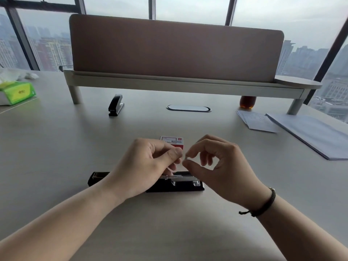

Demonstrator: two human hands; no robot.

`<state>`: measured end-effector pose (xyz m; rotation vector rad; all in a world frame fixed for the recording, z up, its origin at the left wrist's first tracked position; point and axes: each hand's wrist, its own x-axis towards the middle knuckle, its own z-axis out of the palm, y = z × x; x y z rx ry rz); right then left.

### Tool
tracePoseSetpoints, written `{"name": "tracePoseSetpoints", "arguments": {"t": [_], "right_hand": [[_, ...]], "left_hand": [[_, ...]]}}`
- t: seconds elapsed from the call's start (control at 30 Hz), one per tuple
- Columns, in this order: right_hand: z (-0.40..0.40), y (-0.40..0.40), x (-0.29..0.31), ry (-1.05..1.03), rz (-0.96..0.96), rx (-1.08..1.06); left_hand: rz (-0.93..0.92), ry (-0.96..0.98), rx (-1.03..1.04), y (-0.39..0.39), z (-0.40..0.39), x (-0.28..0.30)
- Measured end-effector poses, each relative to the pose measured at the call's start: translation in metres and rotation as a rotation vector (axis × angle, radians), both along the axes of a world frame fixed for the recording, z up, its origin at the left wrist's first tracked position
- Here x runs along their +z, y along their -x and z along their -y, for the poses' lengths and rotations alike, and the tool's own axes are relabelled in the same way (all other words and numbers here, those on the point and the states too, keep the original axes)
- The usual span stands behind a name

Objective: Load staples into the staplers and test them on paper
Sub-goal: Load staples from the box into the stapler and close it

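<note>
A black stapler (180, 183) lies flat and folded open on the table just under my hands, its metal staple channel exposed. Above it, my left hand (148, 164) and my right hand (218, 166) meet fingertip to fingertip, pinching a small strip of staples (185, 158) between them. Behind my hands stands a red and white staple box (174, 141), partly hidden by my left fingers. A second black stapler (115, 105) sits closed at the back left of the table. Sheets of white paper (258, 121) lie at the right.
A desk divider on a raised shelf (177, 81) spans the back. A green tissue box (17, 92) is at the far left. A larger paper stack (312, 134) lies far right, an amber bottle (247, 102) under the shelf, and a cable grommet (188, 108) mid-table.
</note>
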<state>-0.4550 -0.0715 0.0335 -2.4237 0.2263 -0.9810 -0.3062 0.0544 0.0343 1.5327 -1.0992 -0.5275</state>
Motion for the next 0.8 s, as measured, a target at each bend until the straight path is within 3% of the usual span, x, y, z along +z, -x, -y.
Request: {"name": "tracePoseSetpoints", "arguments": {"t": [0.13,0.23,0.8], "right_hand": [[0.022,0.009,-0.001,-0.166,-0.242,0.054],[0.028,0.009,-0.004,-0.183,-0.332,0.044],[0.024,0.008,0.000,-0.194,-0.404,0.070]], "left_hand": [[0.536,-0.017,0.061,-0.005,-0.008,-0.005],[0.743,-0.146,0.012,-0.007,-0.009,-0.009],[0.774,-0.224,-0.045,-0.005,-0.010,-0.014]]}}
